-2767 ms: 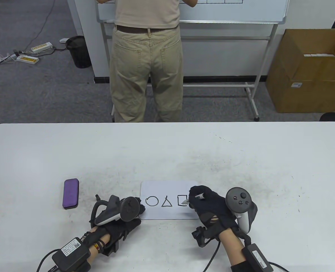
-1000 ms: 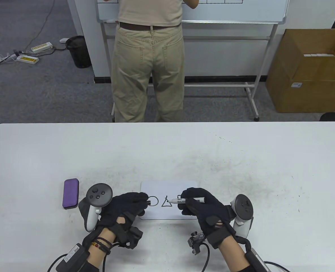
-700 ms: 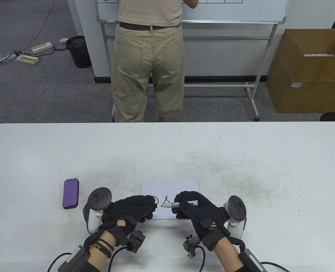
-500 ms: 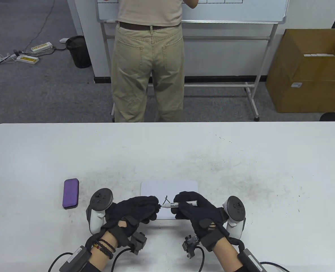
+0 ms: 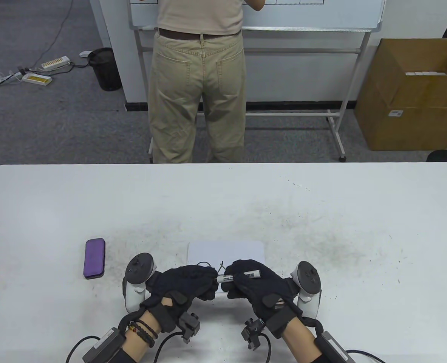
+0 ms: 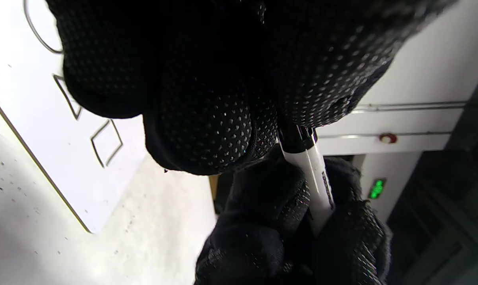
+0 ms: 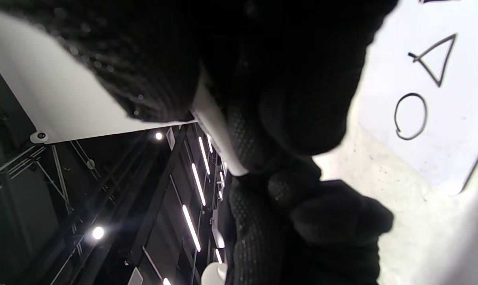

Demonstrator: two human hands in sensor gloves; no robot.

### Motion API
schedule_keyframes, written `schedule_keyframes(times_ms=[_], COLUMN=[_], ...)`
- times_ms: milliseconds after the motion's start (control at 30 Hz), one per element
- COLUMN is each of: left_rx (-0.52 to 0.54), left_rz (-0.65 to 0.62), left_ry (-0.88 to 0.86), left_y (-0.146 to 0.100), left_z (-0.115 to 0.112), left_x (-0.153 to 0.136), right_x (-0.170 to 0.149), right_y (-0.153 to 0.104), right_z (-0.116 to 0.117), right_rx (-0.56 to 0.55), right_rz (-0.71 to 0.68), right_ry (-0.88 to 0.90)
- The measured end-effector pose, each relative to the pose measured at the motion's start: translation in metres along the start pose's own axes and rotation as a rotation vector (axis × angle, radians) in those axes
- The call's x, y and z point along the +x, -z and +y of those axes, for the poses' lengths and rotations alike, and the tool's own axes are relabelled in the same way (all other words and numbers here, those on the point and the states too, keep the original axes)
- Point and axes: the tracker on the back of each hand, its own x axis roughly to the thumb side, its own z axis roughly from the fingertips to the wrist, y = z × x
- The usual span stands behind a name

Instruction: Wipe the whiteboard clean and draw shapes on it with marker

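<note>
My right hand (image 5: 257, 289) grips the marker (image 5: 238, 276), my left hand (image 5: 187, 285) pinches its cap (image 6: 296, 138); best push straight along the barrel until seated.

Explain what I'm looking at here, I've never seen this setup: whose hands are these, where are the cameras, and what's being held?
These are a person's two hands in black sensor gloves, each with a tracker strapped on its back. One camera looks down at the white table; one sits on each wrist. On the table lie a small whiteboard with a circle, triangle and square drawn on it, and a purple eraser. The right hand grips the marker; the left hand is closed on the black cap at its tip.
</note>
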Motion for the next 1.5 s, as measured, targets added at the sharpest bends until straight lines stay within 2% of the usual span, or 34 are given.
schedule_keyframes(times_ms=[67,133,267,333,400,500,600,700,900,1000,1100,1267,1367,1500], left_rx=[0.001,0.005,0.003,0.063,0.140,0.166,0.230,0.220,0.172,0.180,0.192,0.234,0.266,0.332], left_rz=[-0.023,-0.063,-0.121,-0.178,-0.218,-0.290,-0.358,-0.370,-0.375,-0.366,-0.355,-0.277,-0.212,-0.132], left_ry=[0.031,0.149,0.491,0.675,0.879,1.065,1.205,1.182,1.255,1.239,1.230,1.227,1.211,1.190], left_y=[0.000,-0.001,-0.004,-0.008,-0.016,-0.020,-0.023,-0.024,-0.023,-0.023,-0.024,-0.018,-0.013,-0.008], left_z=[-0.002,-0.004,-0.014,-0.020,-0.029,-0.043,-0.052,-0.056,-0.059,-0.056,-0.051,-0.037,-0.026,-0.010], left_x=[0.004,0.012,0.026,0.030,0.033,0.036,0.040,0.040,0.039,0.042,0.043,0.039,0.036,0.034], right_x=[0.001,0.002,0.011,0.010,0.008,0.005,0.004,0.002,0.003,0.020,0.041,0.063,0.064,0.050], right_y=[0.001,0.000,0.000,-0.001,0.000,0.001,0.002,0.002,0.004,-0.001,-0.003,-0.012,-0.019,-0.023], right_z=[-0.001,-0.003,-0.008,-0.010,-0.011,-0.010,-0.010,-0.012,-0.011,-0.013,-0.019,-0.041,-0.061,-0.083], right_rx=[0.004,-0.001,-0.012,-0.056,-0.050,-0.031,-0.021,-0.004,0.011,-0.067,-0.156,-0.255,-0.341,-0.417], right_rz=[-0.003,-0.007,-0.041,-0.016,0.014,0.023,0.030,0.043,0.045,-0.024,-0.097,-0.153,-0.158,-0.109], right_ry=[0.000,-0.018,-0.184,-0.221,-0.265,-0.336,-0.327,-0.317,-0.364,-0.489,-0.704,-0.983,-1.157,-1.159])
